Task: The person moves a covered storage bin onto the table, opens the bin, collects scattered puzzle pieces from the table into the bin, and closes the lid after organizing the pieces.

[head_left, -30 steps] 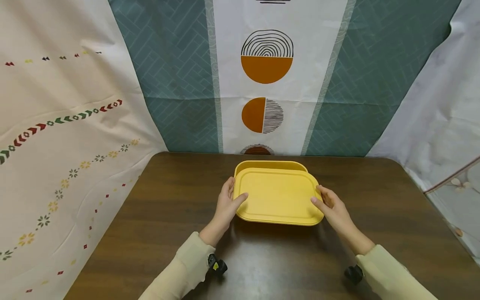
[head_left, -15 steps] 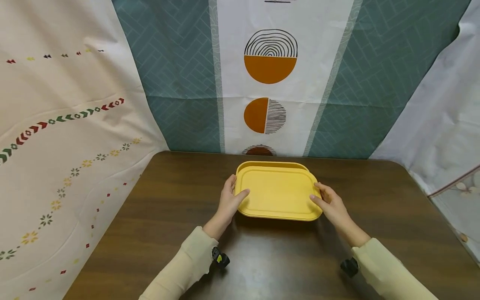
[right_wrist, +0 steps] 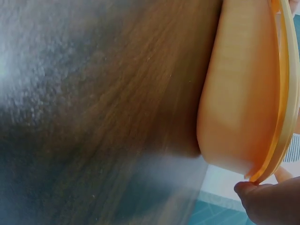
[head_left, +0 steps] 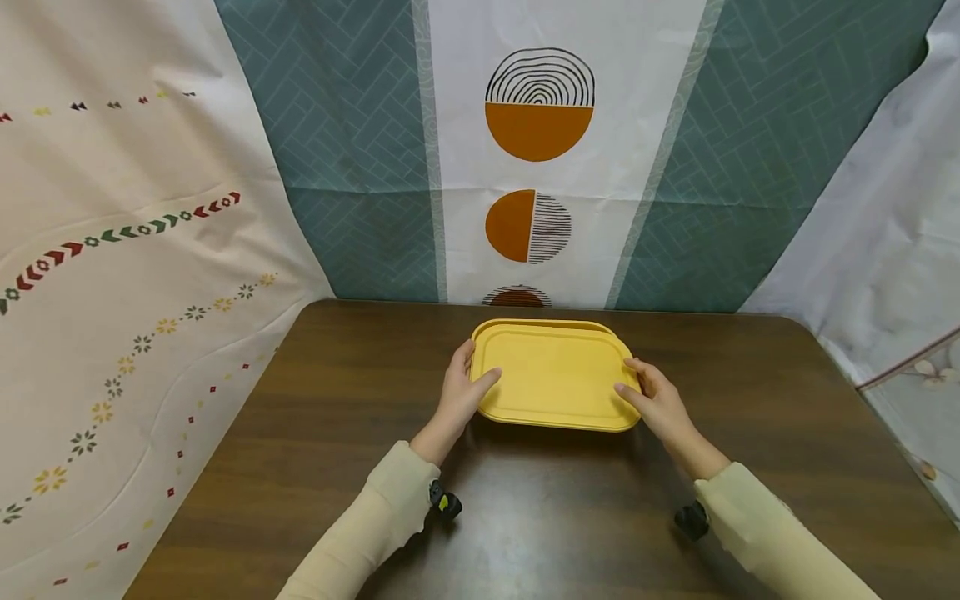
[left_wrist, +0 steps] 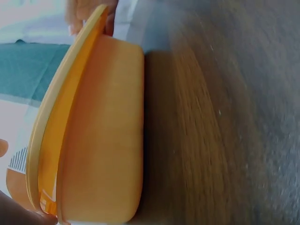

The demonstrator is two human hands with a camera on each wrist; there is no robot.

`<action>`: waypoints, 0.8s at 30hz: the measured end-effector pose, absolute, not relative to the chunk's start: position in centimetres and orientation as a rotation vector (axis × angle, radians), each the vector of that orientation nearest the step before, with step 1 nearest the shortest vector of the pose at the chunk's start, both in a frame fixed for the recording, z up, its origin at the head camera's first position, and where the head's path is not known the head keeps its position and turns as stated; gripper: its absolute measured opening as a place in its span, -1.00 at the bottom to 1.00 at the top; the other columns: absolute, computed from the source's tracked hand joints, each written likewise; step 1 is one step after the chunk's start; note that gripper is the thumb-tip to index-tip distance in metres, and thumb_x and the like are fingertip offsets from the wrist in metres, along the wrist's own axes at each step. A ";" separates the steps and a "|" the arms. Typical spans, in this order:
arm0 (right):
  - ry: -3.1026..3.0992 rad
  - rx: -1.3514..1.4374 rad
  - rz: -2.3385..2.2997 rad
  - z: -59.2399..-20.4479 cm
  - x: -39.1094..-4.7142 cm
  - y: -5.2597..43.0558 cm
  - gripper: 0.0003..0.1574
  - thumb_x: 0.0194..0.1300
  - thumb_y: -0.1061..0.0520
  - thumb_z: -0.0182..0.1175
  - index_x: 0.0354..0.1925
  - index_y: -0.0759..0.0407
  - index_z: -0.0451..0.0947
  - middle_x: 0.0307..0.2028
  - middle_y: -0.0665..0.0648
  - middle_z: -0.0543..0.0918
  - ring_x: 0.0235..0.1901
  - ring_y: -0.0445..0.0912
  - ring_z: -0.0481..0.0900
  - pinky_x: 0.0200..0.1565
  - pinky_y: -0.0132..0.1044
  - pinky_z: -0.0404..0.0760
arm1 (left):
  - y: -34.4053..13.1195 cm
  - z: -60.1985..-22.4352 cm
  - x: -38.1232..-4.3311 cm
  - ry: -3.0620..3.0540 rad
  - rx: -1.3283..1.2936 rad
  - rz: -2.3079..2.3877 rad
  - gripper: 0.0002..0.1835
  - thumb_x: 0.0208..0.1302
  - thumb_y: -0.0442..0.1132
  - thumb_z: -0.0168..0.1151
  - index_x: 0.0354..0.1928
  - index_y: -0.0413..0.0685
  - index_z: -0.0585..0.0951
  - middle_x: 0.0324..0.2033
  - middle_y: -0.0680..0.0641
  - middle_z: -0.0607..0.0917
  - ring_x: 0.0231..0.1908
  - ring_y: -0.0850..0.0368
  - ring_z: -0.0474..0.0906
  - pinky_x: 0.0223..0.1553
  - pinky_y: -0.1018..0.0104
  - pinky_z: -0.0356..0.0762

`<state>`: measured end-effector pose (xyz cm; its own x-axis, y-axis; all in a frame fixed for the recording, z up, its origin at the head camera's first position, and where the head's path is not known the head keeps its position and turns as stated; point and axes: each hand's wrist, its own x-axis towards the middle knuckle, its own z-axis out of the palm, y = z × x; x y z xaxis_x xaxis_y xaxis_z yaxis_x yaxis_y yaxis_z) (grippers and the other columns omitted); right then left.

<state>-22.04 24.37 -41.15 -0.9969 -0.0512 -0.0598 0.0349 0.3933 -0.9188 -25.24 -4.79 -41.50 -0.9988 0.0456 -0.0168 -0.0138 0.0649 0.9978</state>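
A yellow rectangular lid (head_left: 555,375) with rounded corners lies over a yellow plastic container (left_wrist: 103,131) on the table. Its far edge sits just short of the container's back rim (head_left: 540,323), a thin strip of which shows. My left hand (head_left: 461,387) holds the lid's left end, thumb on top and fingers along the side. At the right end my right hand (head_left: 658,404) grips the lid, thumb on its upper face. Both wrist views show a wedge-shaped gap between the tilted lid and the container wall (right_wrist: 239,84). The inside of the container is mostly hidden.
The dark brown wooden table (head_left: 540,517) extends around the container. Behind it hangs a teal and white cloth (head_left: 352,150) with orange half circles. Patterned white cloth (head_left: 150,333) hangs at the left, and a pale one (head_left: 885,250) at the right.
Both hands have moved the lid away from me over the container. Less of the container's back opening shows now than a second ago.
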 end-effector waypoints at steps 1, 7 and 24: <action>2.557 -0.022 -1.691 -41.2 -22.1 24.4 -0.23 0.37 0.15 0.09 0.37 0.45 0.03 0.44 0.42 -0.02 0.45 0.20 -0.11 0.36 0.06 0.01 | -4.8 -41.5 -25.4 2.284 0.044 2.107 -0.21 0.21 -0.34 0.20 0.40 -0.38 0.05 0.40 -0.34 0.10 0.42 -0.19 0.01 0.40 0.03 0.01; 2.578 -0.078 -1.698 -41.4 -22.7 24.3 -0.24 0.33 0.21 0.13 0.34 0.48 0.06 0.42 0.46 0.01 0.43 0.24 -0.05 0.34 0.09 0.04 | -5.1 -41.9 -26.3 2.444 0.109 2.003 -0.21 0.15 -0.32 0.23 0.38 -0.40 0.11 0.37 -0.35 0.17 0.39 -0.20 0.09 0.38 0.01 0.07; 2.630 -0.294 -1.487 -43.2 -24.5 26.0 0.03 0.18 0.10 0.33 0.42 0.35 0.00 0.46 0.39 -0.13 0.40 0.29 0.01 0.26 0.12 0.17 | -5.7 -42.9 -27.0 2.594 0.188 1.619 -0.02 0.03 -0.14 0.42 0.42 -0.29 0.11 0.43 -0.26 0.05 0.41 -0.17 0.04 0.35 -0.04 0.12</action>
